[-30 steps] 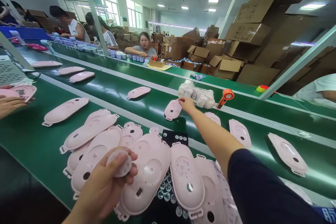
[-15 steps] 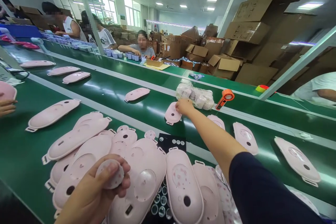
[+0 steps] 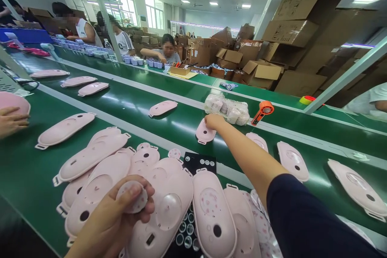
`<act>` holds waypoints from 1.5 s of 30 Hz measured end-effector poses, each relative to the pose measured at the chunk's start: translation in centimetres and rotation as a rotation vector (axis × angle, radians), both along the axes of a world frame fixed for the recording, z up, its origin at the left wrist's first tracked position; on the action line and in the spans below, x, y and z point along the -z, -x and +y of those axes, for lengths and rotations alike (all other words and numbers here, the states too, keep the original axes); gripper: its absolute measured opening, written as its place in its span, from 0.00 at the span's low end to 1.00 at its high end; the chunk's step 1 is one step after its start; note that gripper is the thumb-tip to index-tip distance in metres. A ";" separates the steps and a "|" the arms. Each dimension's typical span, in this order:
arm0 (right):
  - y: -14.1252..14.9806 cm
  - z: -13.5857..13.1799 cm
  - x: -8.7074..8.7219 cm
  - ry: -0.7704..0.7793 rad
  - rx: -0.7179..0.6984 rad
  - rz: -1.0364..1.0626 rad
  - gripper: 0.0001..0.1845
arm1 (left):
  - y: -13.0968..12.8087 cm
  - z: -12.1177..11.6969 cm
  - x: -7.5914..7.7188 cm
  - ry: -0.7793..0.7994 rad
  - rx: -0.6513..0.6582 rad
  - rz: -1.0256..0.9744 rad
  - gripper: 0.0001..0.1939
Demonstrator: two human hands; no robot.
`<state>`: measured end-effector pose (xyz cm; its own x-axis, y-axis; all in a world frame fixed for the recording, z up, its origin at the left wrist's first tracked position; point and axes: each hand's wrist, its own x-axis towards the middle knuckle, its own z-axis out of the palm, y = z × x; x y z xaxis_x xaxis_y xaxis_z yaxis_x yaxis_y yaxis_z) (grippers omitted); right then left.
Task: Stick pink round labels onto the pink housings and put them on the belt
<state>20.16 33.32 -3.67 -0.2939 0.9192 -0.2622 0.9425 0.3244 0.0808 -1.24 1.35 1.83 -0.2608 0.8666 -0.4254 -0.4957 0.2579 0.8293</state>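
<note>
My left hand (image 3: pixel 128 205) is closed around a round, pale disc (image 3: pixel 133 196) with pink spots, held above a pile of pink plastic panels (image 3: pixel 172 205). My right hand (image 3: pixel 214 121) stretches out over the belt, its fingers curled down at the upper right part of a small-looking pink oval panel (image 3: pixel 203 133) with a dark round hole. Those fingertips are hidden, so what they pinch, if anything, cannot be made out. Just behind that hand lies a clear-wrapped bundle of pale round pieces (image 3: pixel 225 109). Beside the pile a pink panel (image 3: pixel 208 217) shows a spotted round recess.
More pink panels (image 3: pixel 292 161) lie spaced along the green belt (image 3: pixel 136 129). A black sheet with clear round pieces (image 3: pixel 199 164) pokes out from the pile. An orange handheld fan (image 3: pixel 262 112) stands beyond the belt. Another person's hand (image 3: pixel 13 121) touches a panel at far left. Cardboard boxes (image 3: pixel 263 72) are stacked behind.
The view has shifted slightly. Panels on the belt have moved right, and the one under my right hand has slid a little beneath it. The co-worker's hand at left has come further into view.
</note>
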 end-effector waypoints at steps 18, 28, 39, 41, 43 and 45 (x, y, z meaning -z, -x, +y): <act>-4.4 0.2 -0.5 0.064 -0.148 0.119 0.11 | 0.4 0.6 0.1 0.079 -0.041 0.013 0.21; -4.0 -5.0 -5.9 0.099 -0.070 0.339 0.10 | -0.7 -0.2 0.0 0.029 0.012 -0.003 0.19; -3.4 -23.8 -10.3 0.324 -0.444 0.898 0.10 | -5.3 -1.0 2.2 -0.036 0.318 -0.169 0.16; -3.0 -26.9 -9.3 0.292 -0.411 0.941 0.09 | -6.4 -1.2 2.7 -0.058 0.394 -0.207 0.16; -2.9 -29.6 -8.2 0.166 -0.350 0.961 0.07 | -7.5 -1.6 3.2 -0.072 0.441 -0.251 0.15; -3.3 -31.5 -7.2 0.013 -0.283 1.012 0.04 | -8.6 -2.1 3.5 -0.066 0.475 -0.287 0.17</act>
<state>23.44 1.79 3.51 -0.5846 0.7819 0.2165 0.4579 0.5382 -0.7076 7.34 -0.71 -1.68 0.2830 0.8878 -0.3629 -0.5458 0.4602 0.7003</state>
